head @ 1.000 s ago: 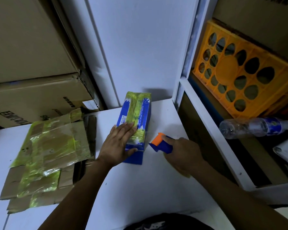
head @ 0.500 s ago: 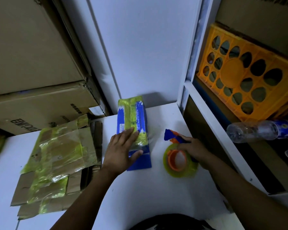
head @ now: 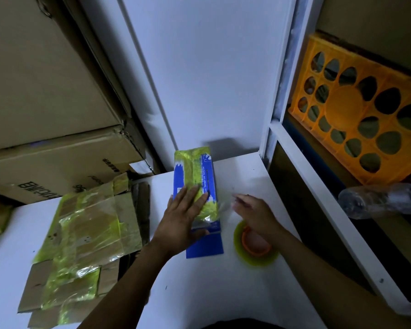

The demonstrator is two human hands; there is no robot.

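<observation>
A blue carton (head: 205, 243) wrapped lengthwise in yellow-green tape lies on the white table (head: 199, 288). My left hand (head: 180, 219) lies flat on its top, fingers straight, thumb against the near side. A roll of yellow-green tape with an orange core (head: 255, 248) lies on the table just right of the carton. My right hand (head: 254, 213) hovers above the roll, fingers loosely extended toward the carton and holding nothing. A clear strip of tape runs off the carton's right side toward that hand.
Flattened cardboard pieces covered in yellow-green tape (head: 86, 236) lie at the left of the table. Large cardboard boxes (head: 52, 162) are stacked behind them. A white shelf frame (head: 318, 198) at the right holds an orange crate (head: 358, 119) and a plastic bottle (head: 380, 200).
My right hand set the tape dispenser down beside the carton and let go of it. My left hand stayed pressed on the carton's top.
</observation>
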